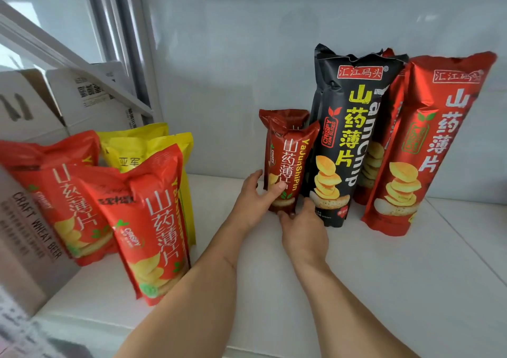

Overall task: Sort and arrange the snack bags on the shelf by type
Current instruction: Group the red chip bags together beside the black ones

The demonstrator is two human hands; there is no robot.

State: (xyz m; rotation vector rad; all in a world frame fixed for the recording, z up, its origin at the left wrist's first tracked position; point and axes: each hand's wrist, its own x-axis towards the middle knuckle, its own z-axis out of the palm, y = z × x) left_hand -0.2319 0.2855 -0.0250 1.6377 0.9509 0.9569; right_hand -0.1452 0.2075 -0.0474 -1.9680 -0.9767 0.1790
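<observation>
Standing a small dark-red bag [288,163] upright at centre frame, you set it against the tall black bag [347,138] on the white shelf [411,275], likely to start its own group. Your left hand [253,201] curls around its left edge, thumb across the front. Your right hand [303,234] steadies the base, fingers partly closed.

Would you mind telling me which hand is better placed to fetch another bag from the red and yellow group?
Left. The left hand is nearer that group; the right hand sits toward the black bag.
</observation>
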